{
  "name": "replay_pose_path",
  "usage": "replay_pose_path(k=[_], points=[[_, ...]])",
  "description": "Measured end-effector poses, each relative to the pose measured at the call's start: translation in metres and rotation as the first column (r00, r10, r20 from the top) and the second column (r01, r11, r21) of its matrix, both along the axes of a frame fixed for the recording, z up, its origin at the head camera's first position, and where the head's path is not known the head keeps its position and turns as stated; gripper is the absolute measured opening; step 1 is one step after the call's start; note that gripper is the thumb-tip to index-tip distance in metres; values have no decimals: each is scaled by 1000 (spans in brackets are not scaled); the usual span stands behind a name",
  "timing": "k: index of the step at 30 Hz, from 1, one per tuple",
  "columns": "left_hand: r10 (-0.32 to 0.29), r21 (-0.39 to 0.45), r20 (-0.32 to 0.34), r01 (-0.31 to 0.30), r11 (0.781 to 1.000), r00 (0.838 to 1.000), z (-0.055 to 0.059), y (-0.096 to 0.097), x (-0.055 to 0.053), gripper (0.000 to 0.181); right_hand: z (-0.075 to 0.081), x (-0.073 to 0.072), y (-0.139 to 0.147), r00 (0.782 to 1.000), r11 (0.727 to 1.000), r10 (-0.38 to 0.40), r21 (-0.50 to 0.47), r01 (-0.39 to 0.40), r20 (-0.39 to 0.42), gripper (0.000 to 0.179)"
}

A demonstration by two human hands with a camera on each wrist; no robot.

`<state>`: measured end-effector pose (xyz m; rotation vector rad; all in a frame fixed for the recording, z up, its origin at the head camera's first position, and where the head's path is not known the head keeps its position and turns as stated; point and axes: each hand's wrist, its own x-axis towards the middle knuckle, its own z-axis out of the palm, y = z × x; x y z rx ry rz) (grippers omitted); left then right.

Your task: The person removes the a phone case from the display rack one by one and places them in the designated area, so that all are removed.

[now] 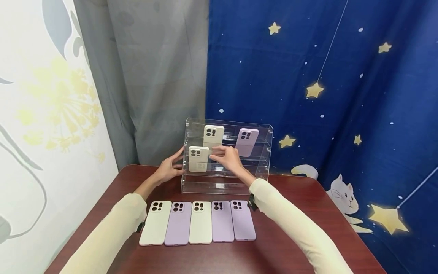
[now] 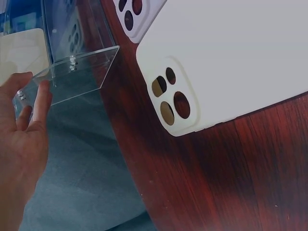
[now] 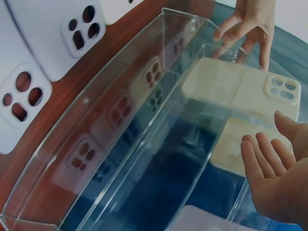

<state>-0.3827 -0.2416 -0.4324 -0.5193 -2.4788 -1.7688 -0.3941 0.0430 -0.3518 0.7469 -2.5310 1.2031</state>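
A clear acrylic tiered stand [image 1: 222, 186] holds a white phone case [image 1: 213, 134] and a purple phone case [image 1: 247, 142] on its upper part. Lower on the left leans another white phone case [image 1: 198, 159]. My right hand [image 1: 227, 158] is just right of that lower case, fingers extended and thumb apart; in the right wrist view the hand [image 3: 284, 173] has nothing in its palm, and whether the thumb touches the case I cannot tell. With spread fingers my left hand [image 1: 168, 169] touches the stand's left side panel.
In front of the stand, several white and purple cases lie in a row on the dark red table [image 1: 301, 198], including a white case [image 1: 155, 224] at the left end and a purple case [image 1: 243, 220] at the right. Grey and blue star-patterned curtains [image 1: 260, 76] hang behind.
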Motion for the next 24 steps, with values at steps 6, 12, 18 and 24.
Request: replay_pose_path(k=[6,12,18,24], points=[[12,-10,-2,-12,1000,1000,0,-1,0,108,3,-2,-17,1000,1000,13,6,-13,-24,47],[0,10,-3,0,1000,1000,0,0,1,107,4,-1,-26,1000,1000,18,3,-18,-23,48],[-3,12,1,3,1000,1000,1,1,2,107,2,-1,-29,999,1000,5,-16,-6,-33,38],[12,6,14,-12,1000,1000,-1,1,1,108,3,-1,-29,999,1000,-3,-9,2,-45,31]])
